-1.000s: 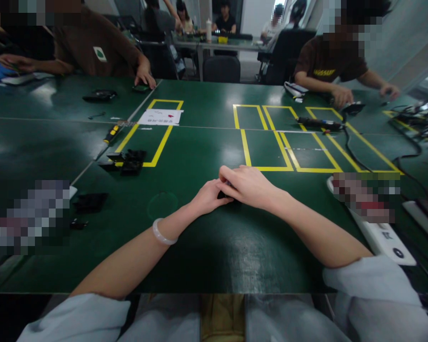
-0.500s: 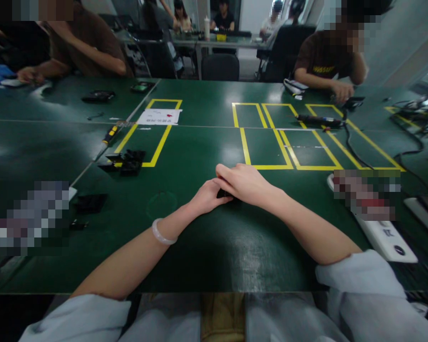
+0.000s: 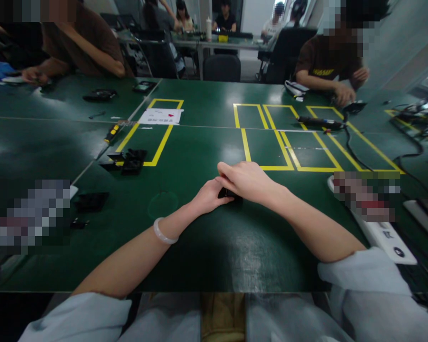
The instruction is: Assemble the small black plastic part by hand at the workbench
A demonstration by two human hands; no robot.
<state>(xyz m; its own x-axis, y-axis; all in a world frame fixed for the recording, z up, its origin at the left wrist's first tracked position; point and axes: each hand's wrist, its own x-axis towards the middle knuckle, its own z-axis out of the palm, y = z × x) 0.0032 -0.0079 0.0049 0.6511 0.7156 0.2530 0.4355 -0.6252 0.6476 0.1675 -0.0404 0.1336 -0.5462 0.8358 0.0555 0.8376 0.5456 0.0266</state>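
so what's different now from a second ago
Across the table, the picture-left co-worker's forearm has lifted away from the flat device; the picture-right co-worker's raised hand has moved up and inward. The person's left hand and right hand stay together at a small dark object.

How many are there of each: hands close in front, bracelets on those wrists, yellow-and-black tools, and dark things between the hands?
Left hand and right hand: 2
White bracelet: 1
Yellow-and-black tool: 1
Dark thing, mostly hidden: 1
Total: 5
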